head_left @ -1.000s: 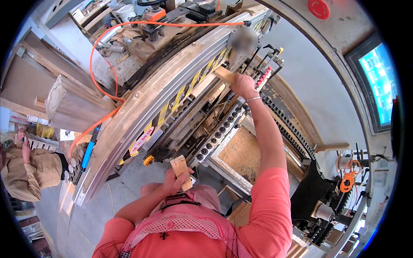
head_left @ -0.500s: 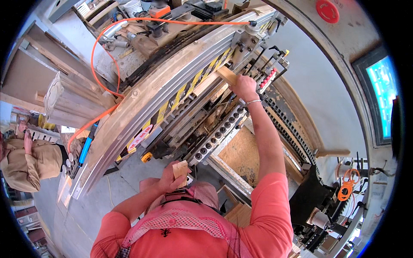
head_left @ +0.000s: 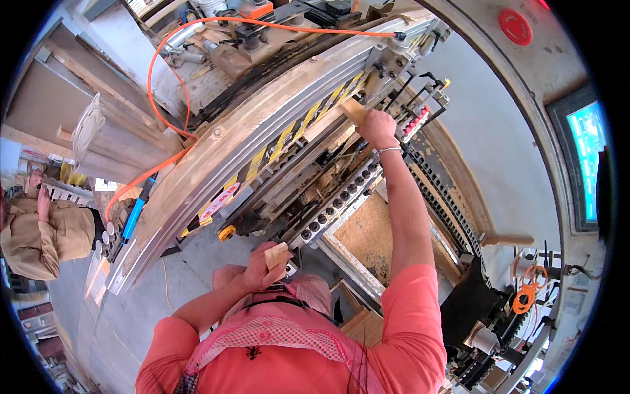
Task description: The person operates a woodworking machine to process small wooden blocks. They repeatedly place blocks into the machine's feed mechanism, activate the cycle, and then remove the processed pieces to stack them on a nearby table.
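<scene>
My right hand point(head_left: 378, 129) reaches far out over the machine, its fingers closed on the near end of a flat wooden piece point(head_left: 354, 111). That piece lies by the yellow-and-black striped rail point(head_left: 279, 146). Close to my body, my left hand point(head_left: 261, 268) is wrapped round a wooden block point(head_left: 277, 255), whose pale end sticks up past the fingers. Between the hands runs a metal bar with a row of round black rollers point(head_left: 338, 202). Below the striped rail, the machine bed point(head_left: 315, 174) holds wood scraps and dust.
A long curved metal beam point(head_left: 216, 131) with an orange hose point(head_left: 154, 72) bounds the far left. Black chain tracks point(head_left: 446, 200) run at the right, near a lit screen point(head_left: 586, 157) and a red button point(head_left: 516, 26). Another person point(head_left: 49, 230) in tan is at far left.
The whole view has shifted slightly. My right hand still grips the wooden piece by the striped rail, and my left hand keeps the block, now tilted a little more.
</scene>
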Available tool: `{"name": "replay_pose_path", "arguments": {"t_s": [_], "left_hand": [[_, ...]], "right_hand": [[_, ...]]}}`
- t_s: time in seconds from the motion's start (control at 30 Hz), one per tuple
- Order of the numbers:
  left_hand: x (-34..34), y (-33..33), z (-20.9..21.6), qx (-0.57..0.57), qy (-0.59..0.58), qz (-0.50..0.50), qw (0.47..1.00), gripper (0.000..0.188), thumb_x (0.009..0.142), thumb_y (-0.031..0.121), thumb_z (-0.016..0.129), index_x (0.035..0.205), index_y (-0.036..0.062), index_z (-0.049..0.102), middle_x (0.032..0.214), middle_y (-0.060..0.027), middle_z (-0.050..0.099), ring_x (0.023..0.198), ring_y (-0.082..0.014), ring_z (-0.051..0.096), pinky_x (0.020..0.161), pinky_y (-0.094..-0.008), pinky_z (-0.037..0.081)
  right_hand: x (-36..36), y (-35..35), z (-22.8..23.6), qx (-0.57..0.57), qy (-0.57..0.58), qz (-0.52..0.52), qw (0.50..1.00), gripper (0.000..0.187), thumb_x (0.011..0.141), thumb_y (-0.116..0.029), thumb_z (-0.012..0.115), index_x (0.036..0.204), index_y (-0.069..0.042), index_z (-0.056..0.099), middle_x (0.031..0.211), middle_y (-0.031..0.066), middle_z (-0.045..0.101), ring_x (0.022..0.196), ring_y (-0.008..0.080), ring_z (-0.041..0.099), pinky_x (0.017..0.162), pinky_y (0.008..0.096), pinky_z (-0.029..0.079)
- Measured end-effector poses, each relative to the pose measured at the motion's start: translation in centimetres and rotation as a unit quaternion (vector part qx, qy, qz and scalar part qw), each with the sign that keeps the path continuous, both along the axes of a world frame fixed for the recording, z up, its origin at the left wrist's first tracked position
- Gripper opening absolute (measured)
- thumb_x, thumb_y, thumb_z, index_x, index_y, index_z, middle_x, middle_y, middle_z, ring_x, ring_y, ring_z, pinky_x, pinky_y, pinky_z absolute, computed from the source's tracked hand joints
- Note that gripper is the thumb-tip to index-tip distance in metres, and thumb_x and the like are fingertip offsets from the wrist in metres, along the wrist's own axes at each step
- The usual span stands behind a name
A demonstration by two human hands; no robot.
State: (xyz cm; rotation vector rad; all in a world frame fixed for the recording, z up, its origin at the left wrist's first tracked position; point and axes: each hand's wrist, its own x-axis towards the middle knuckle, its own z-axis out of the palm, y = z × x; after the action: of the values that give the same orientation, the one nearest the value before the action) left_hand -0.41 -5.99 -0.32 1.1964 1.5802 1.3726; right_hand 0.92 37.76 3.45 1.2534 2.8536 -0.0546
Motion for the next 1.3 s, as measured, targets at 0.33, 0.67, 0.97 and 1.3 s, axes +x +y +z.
{"name": "replay_pose_path", "arguments": {"t_s": [0.33, 0.67, 0.97, 1.3], "left_hand": [[0.3, 0.5, -0.1, 0.039, -0.004, 0.023, 0.999, 0.026, 0.078, 0.016, 0.055, 0.097, -0.0002, 0.060, 0.086, -0.0134, 0.057, 0.075, -0.0303, 0.053, 0.067, -0.0364, 0.042], [-0.2, -0.1, -1.1, -0.008, -0.037, -0.012, 0.999, 0.038, 0.080, 0.023, 0.055, 0.109, -0.0009, 0.048, 0.092, -0.0116, 0.058, 0.083, -0.0232, 0.055, 0.074, -0.0341, 0.044], [0.1, 0.0, -1.7, -0.004, 0.017, -0.013, 1.000, 0.028, 0.081, 0.025, 0.056, 0.098, 0.0034, 0.059, 0.094, -0.0118, 0.057, 0.082, -0.0241, 0.056, 0.074, -0.0340, 0.043], [-0.1, 0.2, -1.9, 0.037, 0.166, -0.010, 0.985, 0.031, 0.082, 0.030, 0.056, 0.093, 0.0006, 0.053, 0.086, -0.0197, 0.051, 0.079, -0.0391, 0.049, 0.070, -0.0443, 0.039]], "right_hand": [[-0.8, -0.6, 1.4, -0.021, -0.006, -0.012, 1.000, 0.036, 0.064, -0.034, 0.069, 0.085, -0.004, 0.068, 0.087, 0.0150, 0.066, 0.083, 0.0301, 0.064, 0.073, 0.0389, 0.052], [-1.1, -0.7, 1.2, -0.017, -0.005, -0.027, 0.999, 0.036, 0.067, -0.036, 0.065, 0.085, -0.004, 0.068, 0.087, 0.0174, 0.066, 0.085, 0.0321, 0.064, 0.074, 0.0391, 0.052], [-1.5, -0.4, 0.8, 0.013, -0.030, 0.014, 0.999, 0.033, 0.067, -0.034, 0.065, 0.080, -0.004, 0.068, 0.086, 0.0187, 0.065, 0.083, 0.0317, 0.064, 0.074, 0.0402, 0.052], [-1.1, -1.3, 0.8, 0.064, 0.016, 0.021, 0.998, 0.040, 0.058, -0.036, 0.071, 0.079, -0.002, 0.066, 0.082, 0.0200, 0.064, 0.079, 0.0362, 0.063, 0.070, 0.0434, 0.052]]}}
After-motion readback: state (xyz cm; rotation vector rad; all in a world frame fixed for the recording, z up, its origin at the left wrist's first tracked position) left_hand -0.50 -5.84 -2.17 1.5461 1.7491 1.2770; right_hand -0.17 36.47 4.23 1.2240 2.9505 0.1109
